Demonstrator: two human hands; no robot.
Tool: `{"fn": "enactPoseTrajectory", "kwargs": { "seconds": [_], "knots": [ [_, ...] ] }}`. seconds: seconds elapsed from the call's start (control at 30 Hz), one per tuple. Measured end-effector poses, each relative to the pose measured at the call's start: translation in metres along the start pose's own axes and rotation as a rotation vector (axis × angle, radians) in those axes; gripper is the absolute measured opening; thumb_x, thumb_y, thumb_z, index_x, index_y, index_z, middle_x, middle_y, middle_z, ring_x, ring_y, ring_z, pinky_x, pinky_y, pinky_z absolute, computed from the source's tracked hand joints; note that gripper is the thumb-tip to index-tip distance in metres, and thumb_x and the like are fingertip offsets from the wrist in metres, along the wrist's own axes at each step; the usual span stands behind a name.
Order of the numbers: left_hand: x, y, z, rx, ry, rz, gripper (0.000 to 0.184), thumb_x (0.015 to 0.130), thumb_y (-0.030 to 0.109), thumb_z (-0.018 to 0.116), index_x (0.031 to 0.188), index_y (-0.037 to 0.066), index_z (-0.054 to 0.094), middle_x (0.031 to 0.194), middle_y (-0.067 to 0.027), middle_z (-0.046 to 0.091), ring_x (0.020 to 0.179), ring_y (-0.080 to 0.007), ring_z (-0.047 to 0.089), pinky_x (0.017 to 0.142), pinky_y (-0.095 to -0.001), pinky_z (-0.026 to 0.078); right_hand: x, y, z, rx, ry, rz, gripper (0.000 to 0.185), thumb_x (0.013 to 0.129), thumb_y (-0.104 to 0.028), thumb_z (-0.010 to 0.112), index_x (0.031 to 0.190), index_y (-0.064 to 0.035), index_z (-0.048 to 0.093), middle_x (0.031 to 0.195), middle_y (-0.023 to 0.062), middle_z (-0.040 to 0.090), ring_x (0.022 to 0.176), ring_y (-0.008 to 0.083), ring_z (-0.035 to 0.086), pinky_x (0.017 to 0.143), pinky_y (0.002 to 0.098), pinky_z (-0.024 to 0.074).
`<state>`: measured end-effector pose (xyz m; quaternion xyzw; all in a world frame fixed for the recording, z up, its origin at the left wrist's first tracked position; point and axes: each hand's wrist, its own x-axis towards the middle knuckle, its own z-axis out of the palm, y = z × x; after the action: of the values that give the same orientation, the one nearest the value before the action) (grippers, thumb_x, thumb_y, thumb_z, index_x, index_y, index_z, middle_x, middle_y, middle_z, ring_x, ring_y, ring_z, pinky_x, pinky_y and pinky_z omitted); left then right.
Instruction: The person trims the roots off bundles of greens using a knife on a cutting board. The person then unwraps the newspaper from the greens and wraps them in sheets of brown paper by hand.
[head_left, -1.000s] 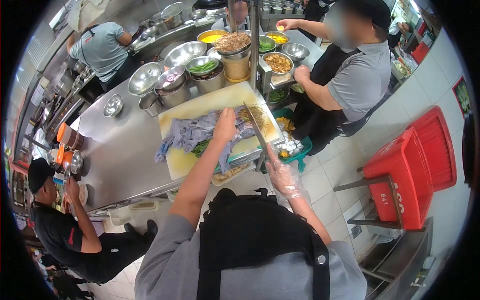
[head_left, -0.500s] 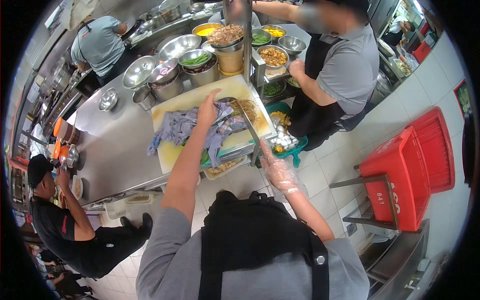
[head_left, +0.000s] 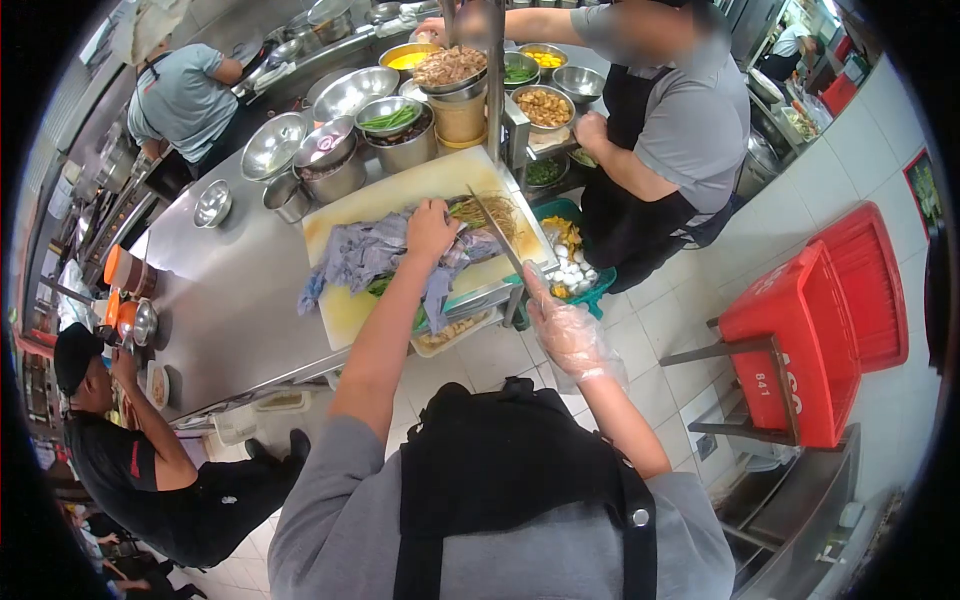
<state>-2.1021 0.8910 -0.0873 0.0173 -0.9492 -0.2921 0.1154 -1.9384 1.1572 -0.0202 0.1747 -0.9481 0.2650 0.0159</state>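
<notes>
My right hand (head_left: 568, 338), in a clear plastic glove, grips a knife (head_left: 497, 230) whose long blade points up and left over the cutting board (head_left: 345, 322). Under the blade lies a bunch of thin green stalks with stringy brown roots (head_left: 500, 212). My bare left hand (head_left: 432, 230) is closed over the leafy side of the bunch, left of the blade; its fingertips are partly hidden. Crumpled purple-grey paper or cloth (head_left: 360, 250) spreads beside and under that hand, with some green leaves showing beneath it.
Metal bowls and pots of ingredients (head_left: 390, 118) crowd behind the board. A teal basket (head_left: 590, 290) with white and yellow scraps sits below its right corner. One co-worker (head_left: 680, 130) stands at the right, another (head_left: 130, 440) at the left. A red bin (head_left: 800, 340) stands right.
My left hand, earlier with a finger stretched out, has curled down onto the bunch. The knife has swung to a more upright angle over the roots, and my right hand has shifted slightly.
</notes>
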Motion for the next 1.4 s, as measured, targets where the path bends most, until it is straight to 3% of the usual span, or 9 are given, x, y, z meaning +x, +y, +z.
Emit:
{"fn": "enactPoseTrajectory", "kwargs": {
  "seconds": [0.03,0.47,0.7,0.8,0.93,0.97,1.0,1.07,1.4],
  "knots": [
    [0.003,0.004,-0.005,0.035,-0.028,-0.001,0.03,0.08,0.02,0.068,0.107,0.006,0.063,0.114,-0.0186,0.057,0.106,-0.0413,0.059,0.092,-0.0523,0.049,0.006,-0.013,-0.014,0.035,-0.13,0.178,0.062,0.098,-0.022,0.051,0.154,-0.0311,0.027,0.103,0.0257,0.067,0.087,0.0448,0.066,0.076,0.0527,0.0513],
    [0.031,0.006,0.025,0.468,-0.005,0.163,0.021,0.085,0.011,0.061,0.102,-0.001,0.066,0.115,-0.014,0.054,0.107,-0.034,0.058,0.088,-0.0469,0.051,-0.006,0.011,0.035,-0.094,-0.176,0.234,0.078,0.093,-0.012,0.051,0.158,-0.0254,0.011,0.099,0.0203,0.07,0.085,0.0409,0.068,0.071,0.0543,0.0515],
    [0.027,0.019,0.034,0.369,0.014,0.205,0.023,0.085,0.012,0.061,0.105,0.001,0.066,0.115,-0.0099,0.055,0.107,-0.0281,0.057,0.088,-0.0496,0.049,-0.017,0.003,0.042,-0.059,-0.219,0.337,0.075,0.095,-0.015,0.05,0.158,-0.0258,0.012,0.096,0.0239,0.069,0.082,0.0426,0.068,0.07,0.0548,0.0504],
    [0.025,0.0,0.026,0.183,-0.188,0.16,0.033,0.089,0.022,0.063,0.118,0.006,0.066,0.133,-0.0103,0.052,0.124,-0.0342,0.05,0.097,-0.0612,0.043,-0.016,0.019,0.047,0.136,-0.124,0.306,0.065,0.099,-0.021,0.049,0.157,-0.0296,0.019,0.102,0.032,0.065,0.096,0.0478,0.064,0.082,0.0562,0.0472],
    [-0.002,0.02,-0.026,0.457,-0.334,0.199,0.1,0.07,0.057,0.078,0.151,0.018,0.035,0.157,-0.0194,0.029,0.144,-0.0451,0.025,0.107,-0.075,0.019,-0.014,0.02,0.034,0.148,-0.093,0.342,0.067,0.099,-0.02,0.052,0.157,-0.0327,0.02,0.115,0.0276,0.064,0.098,0.0462,0.064,0.083,0.0545,0.0476],
    [-0.006,0.018,-0.03,0.403,-0.501,0.126,0.127,0.058,0.066,0.084,0.159,0.022,0.02,0.161,-0.0206,0.023,0.148,-0.0459,0.016,0.107,-0.078,0.011,-0.016,0.02,0.031,0.082,-0.039,0.3,0.067,0.099,-0.022,0.05,0.157,-0.0302,0.019,0.098,0.0264,0.065,0.085,0.0444,0.065,0.074,0.0546,0.0481],
    [-0.009,0.015,-0.03,0.398,-0.496,0.111,0.127,0.058,0.066,0.084,0.159,0.022,0.02,0.161,-0.0206,0.023,0.148,-0.0459,0.016,0.107,-0.078,0.011,-0.015,0.009,0.018,0.018,0.017,0.253,0.066,0.098,-0.023,0.048,0.157,-0.0276,0.019,0.08,0.0252,0.066,0.073,0.0426,0.066,0.065,0.0547,0.0486],
    [-0.012,0.009,-0.02,0.429,-0.425,0.14,0.153,0.042,0.064,0.09,0.16,0.016,0.005,0.158,-0.0245,0.024,0.145,-0.045,0.024,0.108,-0.0748,0.018,-0.013,-0.016,0.001,-0.031,0.001,0.227,0.066,0.098,-0.024,0.049,0.157,-0.0274,0.019,0.073,0.0236,0.064,0.066,0.041,0.064,0.061,0.0544,0.0479],
    [-0.002,0.013,-0.018,0.541,-0.52,0.107,0.154,0.041,0.059,0.091,0.156,0.0,0.008,0.157,-0.02,0.03,0.137,-0.0409,0.037,0.108,-0.0668,0.028,-0.001,-0.051,-0.002,-0.047,-0.148,0.231,0.063,0.099,-0.023,0.051,0.156,-0.0307,0.024,0.086,0.0267,0.066,0.08,0.0445,0.066,0.07,0.0542,0.0492]
  ]
}}
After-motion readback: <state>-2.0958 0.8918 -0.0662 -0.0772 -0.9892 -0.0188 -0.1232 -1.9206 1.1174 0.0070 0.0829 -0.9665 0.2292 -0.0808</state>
